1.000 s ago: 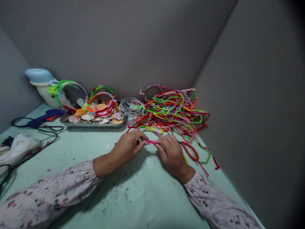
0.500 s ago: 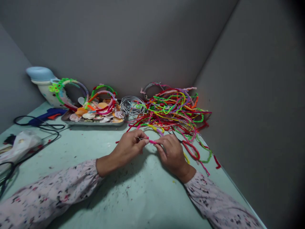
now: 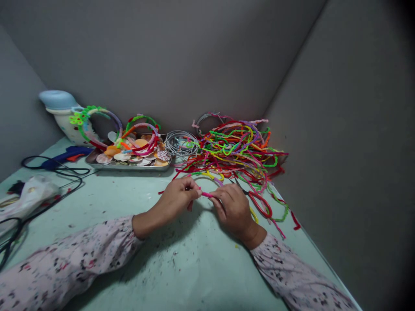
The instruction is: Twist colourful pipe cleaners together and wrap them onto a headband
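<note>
Between my two hands stretches a short length of fuzzy pink pipe cleaner (image 3: 206,195). My left hand (image 3: 177,196) pinches its left end between thumb and fingers. The right end is in the closed fingers of my right hand (image 3: 234,211). Just behind the hands curves an arc of green, yellow and purple pipe cleaner (image 3: 207,174); whether it joins the pink length is hidden by my fingers. Red-handled scissors (image 3: 261,204) lie beside my right hand, their dark blades partly behind it.
A tangled heap of colourful pipe cleaners (image 3: 240,142) lies at the back. Left of it are coiled grey wire (image 3: 182,144) and a metal tray (image 3: 129,167) with shells and decorated hoops. Farther left are a blue-lidded container (image 3: 69,123), a blue tool (image 3: 66,157), black cord (image 3: 76,185) and plastic bag (image 3: 39,192).
My left hand has shifted slightly at the pink pipe cleaner, its fingers turning a little. My right hand stays nearly in place. The view has moved a touch.
</note>
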The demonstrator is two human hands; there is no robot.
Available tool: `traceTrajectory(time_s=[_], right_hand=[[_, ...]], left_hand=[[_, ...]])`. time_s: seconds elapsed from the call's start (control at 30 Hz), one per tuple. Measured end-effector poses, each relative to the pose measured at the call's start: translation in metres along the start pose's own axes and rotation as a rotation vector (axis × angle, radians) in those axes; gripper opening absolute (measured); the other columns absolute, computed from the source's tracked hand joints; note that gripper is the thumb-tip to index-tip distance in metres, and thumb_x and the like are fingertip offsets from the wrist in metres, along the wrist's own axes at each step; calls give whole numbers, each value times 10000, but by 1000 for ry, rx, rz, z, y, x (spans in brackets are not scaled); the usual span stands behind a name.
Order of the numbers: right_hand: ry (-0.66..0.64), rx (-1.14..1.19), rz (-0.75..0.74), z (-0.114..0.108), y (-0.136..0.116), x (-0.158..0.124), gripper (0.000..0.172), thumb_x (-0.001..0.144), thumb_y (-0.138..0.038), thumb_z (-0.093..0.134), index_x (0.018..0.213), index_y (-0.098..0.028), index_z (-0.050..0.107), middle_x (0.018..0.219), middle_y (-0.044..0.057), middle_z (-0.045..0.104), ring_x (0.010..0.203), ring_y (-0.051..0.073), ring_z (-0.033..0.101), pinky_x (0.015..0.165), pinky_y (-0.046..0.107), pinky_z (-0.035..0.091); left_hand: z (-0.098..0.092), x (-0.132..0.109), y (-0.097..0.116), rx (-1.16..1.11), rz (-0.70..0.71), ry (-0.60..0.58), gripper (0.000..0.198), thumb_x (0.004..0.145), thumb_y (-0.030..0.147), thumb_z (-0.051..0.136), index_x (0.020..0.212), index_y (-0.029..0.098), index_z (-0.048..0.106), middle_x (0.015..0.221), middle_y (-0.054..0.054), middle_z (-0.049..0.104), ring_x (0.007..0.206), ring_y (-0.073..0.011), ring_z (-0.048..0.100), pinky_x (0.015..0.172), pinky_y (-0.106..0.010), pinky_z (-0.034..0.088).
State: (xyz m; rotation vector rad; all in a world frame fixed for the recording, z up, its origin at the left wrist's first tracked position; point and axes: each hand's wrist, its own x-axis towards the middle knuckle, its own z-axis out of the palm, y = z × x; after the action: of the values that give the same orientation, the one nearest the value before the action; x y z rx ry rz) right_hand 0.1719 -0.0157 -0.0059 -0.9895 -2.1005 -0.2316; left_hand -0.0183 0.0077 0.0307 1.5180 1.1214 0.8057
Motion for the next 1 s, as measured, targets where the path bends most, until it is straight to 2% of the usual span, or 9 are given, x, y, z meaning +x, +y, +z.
traceTrajectory(time_s=[0.13, 0.27, 0.4, 0.53, 0.67, 0.87, 1.0], right_hand=[[2, 35, 42, 1, 2, 0, 69, 889, -182, 531, 928, -191, 588, 833, 63, 632, 837, 214, 538, 765, 383, 458], [50, 78, 92, 2, 4, 0, 67, 896, -187, 531, 930, -197, 587, 849, 58, 636, 842, 207, 540, 759, 370, 458], [77, 80, 99, 1, 4, 0, 53, 891, -180, 540, 911, -188, 589, 839, 62, 636, 838, 207, 536, 758, 368, 457], [56, 100, 99, 1, 3, 0, 66, 893, -174, 534, 925, -189, 591, 852, 58, 636, 849, 205, 540, 766, 369, 455], [50, 99, 94, 1, 3, 0, 54, 886, -170, 550, 921, -179, 590, 839, 59, 627, 840, 204, 535, 757, 365, 449], [53, 99, 87, 1, 3, 0, 54, 888, -166, 548, 922, -183, 587, 843, 60, 632, 832, 202, 540, 750, 363, 450], [54, 90, 74, 1, 4, -1, 58, 892, -164, 541, 926, -182, 584, 837, 56, 628, 828, 197, 537, 752, 363, 449]], left_hand=[[1, -3, 4, 170, 113, 43, 136, 823, 277, 534, 868, 152, 563, 663, 23, 561, 514, -86, 501, 488, -203, 377], [1, -7, 2, 404, 390, 162, 197, 837, 210, 554, 1031, 175, 538, 949, -34, 593, 608, -75, 521, 547, -200, 402], [-1, -6, -3, 572, 638, 187, 182, 877, 155, 520, 1045, 196, 577, 1034, -54, 552, 668, -74, 521, 598, -203, 423], [-4, -4, -8, 673, 722, 221, 159, 897, 193, 530, 1024, 200, 625, 987, -54, 567, 776, -111, 566, 640, -219, 452], [-5, 0, -13, 723, 808, 272, 153, 894, 229, 557, 1003, 202, 659, 933, -44, 603, 775, -116, 595, 647, -221, 479], [-5, 4, -16, 758, 835, 322, 163, 885, 267, 579, 989, 184, 672, 908, -48, 640, 778, -128, 629, 646, -230, 510], [-5, 4, -14, 775, 831, 313, 164, 891, 273, 567, 979, 171, 662, 895, -48, 643, 776, -133, 634, 645, -236, 516]])
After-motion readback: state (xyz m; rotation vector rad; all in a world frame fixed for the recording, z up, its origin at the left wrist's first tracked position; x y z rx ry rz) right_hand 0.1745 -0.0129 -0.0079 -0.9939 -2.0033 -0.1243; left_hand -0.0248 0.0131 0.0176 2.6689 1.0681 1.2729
